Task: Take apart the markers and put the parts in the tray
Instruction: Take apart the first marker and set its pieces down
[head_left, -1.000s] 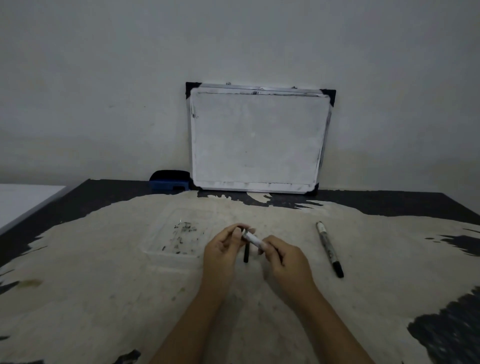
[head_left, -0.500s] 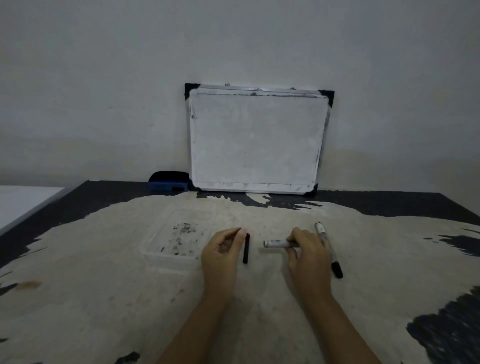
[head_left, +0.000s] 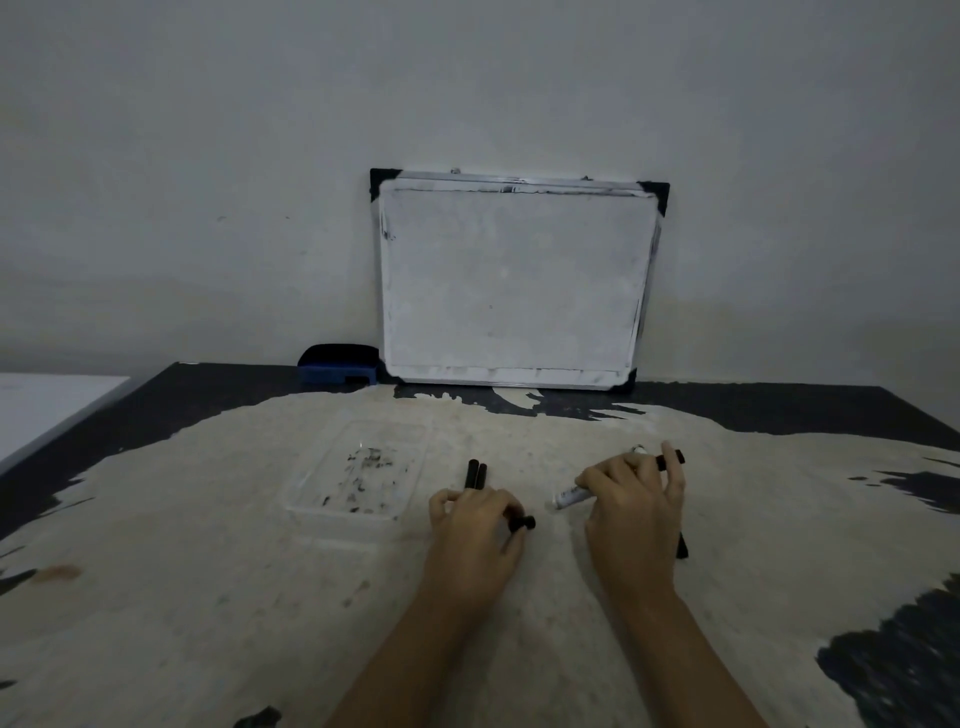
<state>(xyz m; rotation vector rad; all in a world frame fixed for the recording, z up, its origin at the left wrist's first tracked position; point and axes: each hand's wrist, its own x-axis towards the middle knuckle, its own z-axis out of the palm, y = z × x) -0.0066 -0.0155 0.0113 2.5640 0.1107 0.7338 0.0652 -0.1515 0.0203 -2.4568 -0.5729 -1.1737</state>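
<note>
Both hands are down on the worn table (head_left: 156, 597), pretty dim light so some of this is hard to read. The left hand (head_left: 475, 525) is curled over a couple of black marker pieces: two slim black caps (head_left: 475, 474) stick out together past the far side of the knuckles, and another short black piece (head_left: 523, 524) pokes out on the right by the thumb. Fingers are bent in close around them. The right hand (head_left: 636, 499) has its fingers closed on a white marker barrel (head_left: 571, 497), whose open end points left toward the other hand, and a black bit (head_left: 672, 460) shows at the far fingertips. Can't tell if that's part of the same marker. A second marker (head_left: 682, 546) is mostly hidden under that hand, only its black end showing on the right. The clear tray (head_left: 358, 519) sits just left of the left hand, smudged with black marks, no parts in it. A whiteboard (head_left: 514, 283) leans on the far wall with a blue eraser (head_left: 337, 365) beside it.
</note>
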